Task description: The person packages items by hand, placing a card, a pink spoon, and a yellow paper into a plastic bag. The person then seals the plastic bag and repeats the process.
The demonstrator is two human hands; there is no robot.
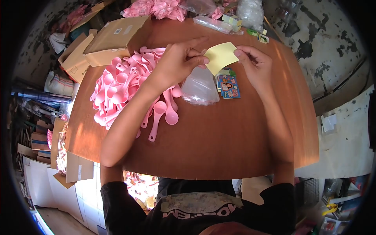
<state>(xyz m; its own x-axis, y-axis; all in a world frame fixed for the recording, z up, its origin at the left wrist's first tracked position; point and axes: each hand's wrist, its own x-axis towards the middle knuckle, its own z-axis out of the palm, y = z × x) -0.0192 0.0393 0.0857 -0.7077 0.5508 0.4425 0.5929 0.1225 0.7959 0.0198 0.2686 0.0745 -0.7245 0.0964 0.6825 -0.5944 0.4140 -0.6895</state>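
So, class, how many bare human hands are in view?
2: the bare left hand holds the left edge of the pale yellow paper sheet; the bare right hand pinches its right edge.

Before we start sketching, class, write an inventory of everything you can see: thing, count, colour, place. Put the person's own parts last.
Table: 1, brown, centre.
Yellow paper: 1, pale yellow, held up over the table.
Pink spoons: too many to count, pink, left side of the table.
Clear bags: count unclear, transparent, mid-table.
Printed cards: count unclear, mostly blue, right of the clear bags.
Cardboard boxes: several, brown, far left and lower left.
Pink heap: uncountable, pink, far edge.
Clutter: uncountable, mixed, lower right.
Shirt: 1, black, bottom.
Left hand: 1, bare, on the paper's left end.
Right hand: 1, bare, on its right corner.
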